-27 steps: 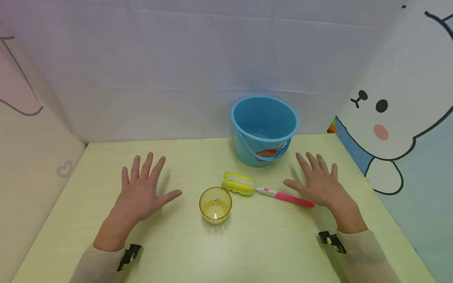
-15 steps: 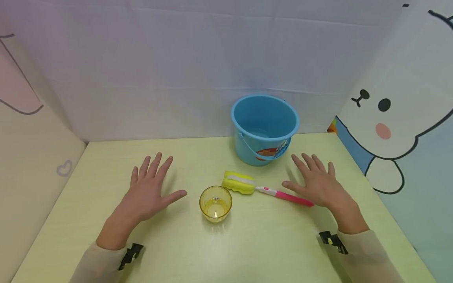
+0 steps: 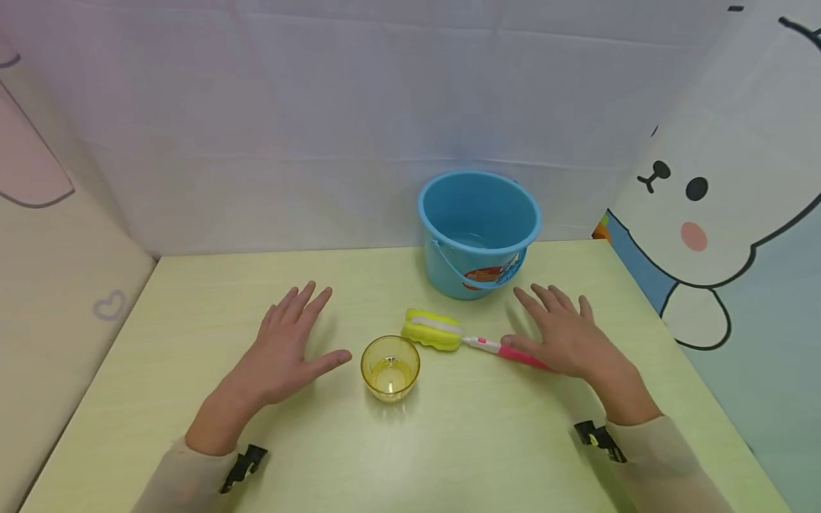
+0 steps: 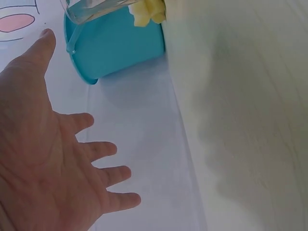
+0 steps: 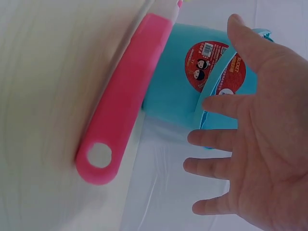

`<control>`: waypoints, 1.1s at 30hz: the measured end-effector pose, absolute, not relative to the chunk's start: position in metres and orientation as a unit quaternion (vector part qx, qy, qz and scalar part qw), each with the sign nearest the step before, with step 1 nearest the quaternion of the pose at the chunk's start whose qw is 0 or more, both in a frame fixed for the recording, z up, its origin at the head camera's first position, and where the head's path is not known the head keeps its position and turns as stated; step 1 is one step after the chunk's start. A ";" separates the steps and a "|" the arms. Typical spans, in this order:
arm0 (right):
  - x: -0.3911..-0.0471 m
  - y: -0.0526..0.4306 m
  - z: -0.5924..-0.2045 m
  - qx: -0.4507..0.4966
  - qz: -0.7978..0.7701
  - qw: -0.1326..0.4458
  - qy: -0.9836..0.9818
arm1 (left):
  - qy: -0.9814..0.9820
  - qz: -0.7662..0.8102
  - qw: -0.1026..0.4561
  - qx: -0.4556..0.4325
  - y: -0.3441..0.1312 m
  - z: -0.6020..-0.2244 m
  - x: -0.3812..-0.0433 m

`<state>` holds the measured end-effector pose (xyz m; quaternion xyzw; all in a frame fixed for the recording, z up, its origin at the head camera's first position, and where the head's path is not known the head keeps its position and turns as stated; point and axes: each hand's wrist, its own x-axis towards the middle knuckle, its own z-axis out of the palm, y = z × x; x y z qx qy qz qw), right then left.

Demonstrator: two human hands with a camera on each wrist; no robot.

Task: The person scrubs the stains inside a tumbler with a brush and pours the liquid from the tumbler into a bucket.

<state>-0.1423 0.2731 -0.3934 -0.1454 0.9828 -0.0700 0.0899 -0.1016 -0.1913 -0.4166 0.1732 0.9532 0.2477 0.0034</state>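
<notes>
My left hand [image 3: 282, 360] is held over the table with its fingers spread, the thumb pointing toward a small amber glass bowl [image 3: 390, 369]. Nothing is in it. On the right, my right hand [image 3: 561, 338] hovers palm down above the pink handle [image 5: 120, 96] of a sponge brush [image 3: 436, 330], fingers spread and holding nothing. The brush's yellow sponge head lies just behind the glass bowl, and its handle end is partly hidden by the right hand in the head view. Behind the brush stands a blue bucket [image 3: 442, 274] with its handle hanging down in front.
The pale wooden table [image 3: 410, 463] ends at a white cloth backdrop [image 3: 288, 128] right behind the bucket. A side panel with a cartoon animal [image 3: 718, 199] borders the right edge, and another panel [image 3: 58, 285] borders the left.
My left hand has moved right, closer to the glass bowl. My right hand has shifted left, so it now covers the end of the brush handle. The objects stay in place.
</notes>
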 end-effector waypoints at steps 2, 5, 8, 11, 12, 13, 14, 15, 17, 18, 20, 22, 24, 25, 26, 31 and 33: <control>-0.142 0.271 -0.394 -0.149 -0.069 0.089 0.982 | 0.951 0.251 0.002 0.180 -0.189 -0.417 -0.101; -0.140 0.269 -0.394 -0.155 -0.073 0.090 0.981 | 0.948 0.255 0.000 0.189 -0.185 -0.417 -0.100; -0.139 0.266 -0.395 -0.160 -0.078 0.092 0.980 | 0.946 0.261 0.001 0.194 -0.182 -0.418 -0.098; -0.138 0.265 -0.396 -0.165 -0.080 0.096 0.978 | 0.942 0.271 0.007 0.199 -0.178 -0.418 -0.095; -0.138 0.264 -0.397 -0.167 -0.080 0.097 0.978 | 0.940 0.274 0.009 0.201 -0.176 -0.418 -0.095; -0.138 0.263 -0.398 -0.170 -0.079 0.097 0.977 | 0.939 0.277 0.011 0.204 -0.175 -0.419 -0.094; -0.137 0.263 -0.399 -0.174 -0.079 0.097 0.977 | 0.937 0.280 0.013 0.206 -0.173 -0.419 -0.094; -0.137 0.262 -0.400 -0.178 -0.077 0.097 0.976 | 0.936 0.284 0.016 0.208 -0.171 -0.419 -0.093; -0.137 0.261 -0.402 -0.189 -0.073 0.095 0.975 | 0.932 0.294 0.024 0.211 -0.168 -0.420 -0.091; -0.137 0.261 -0.403 -0.194 -0.071 0.096 0.974 | 0.930 0.298 0.027 0.213 -0.166 -0.420 -0.091; -0.137 0.260 -0.403 -0.205 -0.067 0.097 0.972 | 0.925 0.310 0.036 0.218 -0.161 -0.419 -0.089; -0.137 0.259 -0.403 -0.213 -0.063 0.102 0.970 | 0.920 0.320 0.044 0.223 -0.157 -0.419 -0.088; -0.137 0.257 -0.403 -0.218 -0.059 0.106 0.968 | 0.915 0.328 0.050 0.230 -0.153 -0.419 -0.088; -0.137 0.257 -0.403 -0.220 -0.058 0.108 0.968 | 0.912 0.333 0.053 0.233 -0.151 -0.420 -0.088; -0.137 0.256 -0.404 -0.221 -0.057 0.110 0.967 | 0.910 0.336 0.055 0.236 -0.150 -0.421 -0.088; -0.138 0.253 -0.404 -0.226 -0.054 0.122 0.965 | 0.901 0.349 0.073 0.247 -0.143 -0.422 -0.089; -0.138 0.253 -0.405 -0.231 -0.057 0.124 0.963 | 0.897 0.355 0.082 0.251 -0.140 -0.421 -0.089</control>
